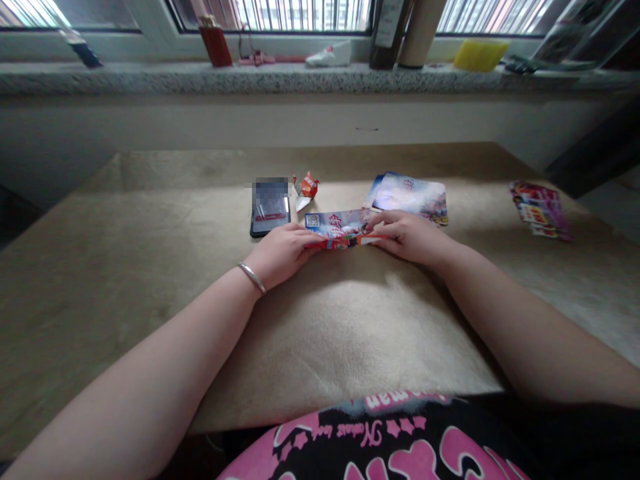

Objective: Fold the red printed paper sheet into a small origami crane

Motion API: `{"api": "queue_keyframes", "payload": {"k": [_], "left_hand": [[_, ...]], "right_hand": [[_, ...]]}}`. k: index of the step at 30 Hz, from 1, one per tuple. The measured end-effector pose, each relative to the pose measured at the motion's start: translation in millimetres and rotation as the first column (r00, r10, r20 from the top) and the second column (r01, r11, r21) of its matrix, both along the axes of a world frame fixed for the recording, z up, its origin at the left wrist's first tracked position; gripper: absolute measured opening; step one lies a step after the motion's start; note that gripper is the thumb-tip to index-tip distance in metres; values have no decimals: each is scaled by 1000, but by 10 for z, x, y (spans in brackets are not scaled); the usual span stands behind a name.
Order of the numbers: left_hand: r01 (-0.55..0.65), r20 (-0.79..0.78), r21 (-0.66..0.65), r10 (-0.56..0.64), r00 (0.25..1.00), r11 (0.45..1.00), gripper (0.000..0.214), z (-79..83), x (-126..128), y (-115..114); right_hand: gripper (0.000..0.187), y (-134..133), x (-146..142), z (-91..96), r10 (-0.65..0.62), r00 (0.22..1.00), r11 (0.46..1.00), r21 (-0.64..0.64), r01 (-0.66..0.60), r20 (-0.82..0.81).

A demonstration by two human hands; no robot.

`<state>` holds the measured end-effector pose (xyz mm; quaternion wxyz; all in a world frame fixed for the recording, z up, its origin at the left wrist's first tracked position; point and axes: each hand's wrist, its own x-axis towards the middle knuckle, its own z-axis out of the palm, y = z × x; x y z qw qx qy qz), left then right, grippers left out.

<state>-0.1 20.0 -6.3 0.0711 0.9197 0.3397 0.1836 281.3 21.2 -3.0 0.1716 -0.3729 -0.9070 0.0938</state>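
Note:
Between my hands lies a printed paper sheet (340, 225), blue and pink with a QR code at its left end. Its near edge is folded up into a red, patterned strip. My left hand (285, 252), with a silver bangle at the wrist, grips the left end of the fold. At the opposite end, my right hand (407, 235) pinches the paper between thumb and fingers. A phone (270, 208) with a lit screen lies just beyond my left hand. Beside it stands a small red and white folded paper figure (307, 190).
Behind my right hand is a pile of printed sheets (413, 195). Several pink and red packets or cards (541, 210) lie at the table's right. A stone windowsill (280, 81) behind the table (150, 267) bears a red bottle (215, 43), a yellow sponge-like block (481, 55) and tall containers.

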Motion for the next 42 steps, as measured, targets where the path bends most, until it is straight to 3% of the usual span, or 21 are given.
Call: {"api": "queue_keyframes", "payload": {"k": [4,7,9,12,15,17,18,20,22,35,38,42], "left_hand": [[-218,37,-122,224,974,968,27,9,19,-2],[-362,137,-256,404,904,896,21,-5,64,-37],[-409,236,-317,489,840,856,44,-27,95,-60],[-414,350,-164,446,824,895,69,-50,118,-89],[-395,257,186,344,903,899,50,-30,120,-126],[-230,79,343,216,973,911,32,-2,124,-152],[-114,-31,362,133,991,925,27,11,129,-163],[10,-170,353,54,984,935,26,27,145,-175],[52,-226,334,27,974,941,28,32,164,-175],[86,-227,296,-17,974,951,33,32,190,-178],[4,-131,249,30,991,968,38,-6,165,-159],[-251,145,134,231,962,959,56,-53,128,-127]], "right_hand": [[24,25,-48,-25,-114,988,980,-173,94,-108],[25,9,-128,-41,-248,959,937,-287,201,-137],[29,-14,-194,-38,-382,920,887,-314,338,-91],[35,-46,-287,-13,-488,872,839,-287,461,-25],[34,-56,-345,5,-533,846,811,-293,507,-12],[34,-48,-363,1,-544,839,802,-296,518,-6],[35,-42,-367,-5,-550,835,799,-289,527,1],[38,-29,-369,-22,-564,826,792,-271,546,17],[38,-18,-367,-37,-568,823,790,-265,553,21],[35,20,-332,-41,-574,819,773,-322,547,13],[35,21,-297,-65,-562,827,786,-326,525,-23],[33,15,-200,-78,-464,877,832,-400,384,-125]]}}
